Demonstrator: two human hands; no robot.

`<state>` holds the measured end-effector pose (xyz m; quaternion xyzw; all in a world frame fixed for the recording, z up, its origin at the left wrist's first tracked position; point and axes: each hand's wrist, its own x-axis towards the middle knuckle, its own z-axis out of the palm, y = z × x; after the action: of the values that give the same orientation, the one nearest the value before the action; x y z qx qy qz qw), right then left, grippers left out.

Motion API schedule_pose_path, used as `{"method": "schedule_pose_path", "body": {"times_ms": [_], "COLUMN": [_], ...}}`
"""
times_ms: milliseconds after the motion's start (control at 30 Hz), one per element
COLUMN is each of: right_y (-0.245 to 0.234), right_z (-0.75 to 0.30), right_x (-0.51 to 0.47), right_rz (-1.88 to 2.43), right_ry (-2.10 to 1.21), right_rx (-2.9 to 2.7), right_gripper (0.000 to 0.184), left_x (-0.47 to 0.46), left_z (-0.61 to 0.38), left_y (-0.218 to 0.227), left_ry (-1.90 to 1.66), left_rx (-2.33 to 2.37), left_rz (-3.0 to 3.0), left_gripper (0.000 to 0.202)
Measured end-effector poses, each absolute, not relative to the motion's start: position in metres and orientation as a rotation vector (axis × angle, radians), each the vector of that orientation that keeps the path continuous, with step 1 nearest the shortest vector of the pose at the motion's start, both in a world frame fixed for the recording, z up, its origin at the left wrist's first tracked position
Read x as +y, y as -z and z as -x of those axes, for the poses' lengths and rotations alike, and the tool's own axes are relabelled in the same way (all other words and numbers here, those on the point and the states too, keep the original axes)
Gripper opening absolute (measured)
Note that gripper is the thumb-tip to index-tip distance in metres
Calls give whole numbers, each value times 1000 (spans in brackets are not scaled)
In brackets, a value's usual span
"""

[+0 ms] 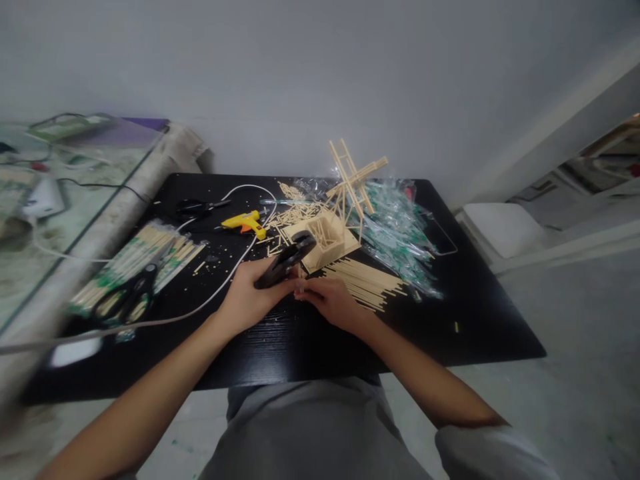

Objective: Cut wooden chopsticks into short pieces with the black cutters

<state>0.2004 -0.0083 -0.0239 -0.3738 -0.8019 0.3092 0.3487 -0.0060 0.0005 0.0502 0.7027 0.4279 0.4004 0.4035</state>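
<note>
My left hand (pixel 249 297) is wrapped around a black cutting tool (pixel 287 259) with thick handles, held over the black table (pixel 480 313). My right hand (pixel 327 298) is pinched closed right beside the tool's jaws, on what looks like a thin wooden stick, too small to make out. Just behind both hands stands a small model (pixel 334 230) built of wooden sticks, with a windmill-like frame (pixel 353 175) rising from it. A fan of loose wooden sticks (pixel 367 280) lies to the right of my right hand.
A yellow glue gun (pixel 246 222) with a white cable (pixel 220 288) lies at the back left. Black scissors (pixel 131 297) rest on packs of chopsticks (pixel 145 257). Torn clear-and-green wrappers (pixel 400 233) pile up at the right. A glass-topped surface (pixel 60 193) adjoins the left.
</note>
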Motion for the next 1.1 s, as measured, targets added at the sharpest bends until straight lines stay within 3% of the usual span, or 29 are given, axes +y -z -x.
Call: {"method": "schedule_pose_path", "body": {"times_ms": [800, 1100], "right_y": [32, 29], "right_z": [-197, -198], "right_x": [-10, -9], "right_rz": [1015, 1017], "right_ry": [-801, -827], "right_rx": [-2090, -2096], "right_gripper": [10, 10], "left_x": [-14, -9], "left_z": [-8, -4], "left_y": [-51, -57], "left_ry": [-1225, -1122], "left_rx": [1285, 1259], "left_rz": [-1493, -1572], "left_gripper": [12, 8]}}
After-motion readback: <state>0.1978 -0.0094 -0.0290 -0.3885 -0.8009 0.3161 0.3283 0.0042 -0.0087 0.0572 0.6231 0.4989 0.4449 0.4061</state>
